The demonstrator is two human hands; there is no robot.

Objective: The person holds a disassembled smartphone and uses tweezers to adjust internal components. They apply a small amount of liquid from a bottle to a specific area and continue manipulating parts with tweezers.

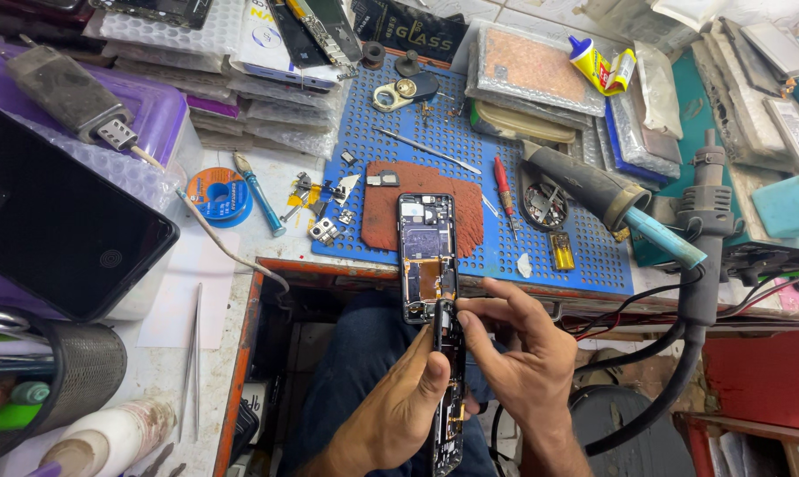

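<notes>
Cluttered repair bench w/ a blue perforated mat (506, 256) at centre, a rust-red pad (380, 212) lying on it. An opened phone (427, 256), back off and circuit boards showing, lies upright across the pad's right part and overhangs the bench's front edge. Below it, over the lap, the left hand (399, 406) grips a dark phone frame (450, 397) edge-on, thumb pressed on its side, other fingers wrapped behind. Right hand (523, 353) meets the frame's top end, thumb and forefinger pinching there, remaining fingers loosely curled.

Packages etc.: stack of bubble-wrap pouches (267, 106) back left; black flat box w/ light lettering (408, 31) at back centre; bubble-wrapped orange-brown flat pack (532, 71) right of it; yellow glue tube, blue cap (594, 64) near that. Blue solder reel (218, 196) sits left of mat. Black phone, screen dark (55, 221), lies far left. Red-handled screwdriver (503, 185) rests on mat, right of pad.
</notes>
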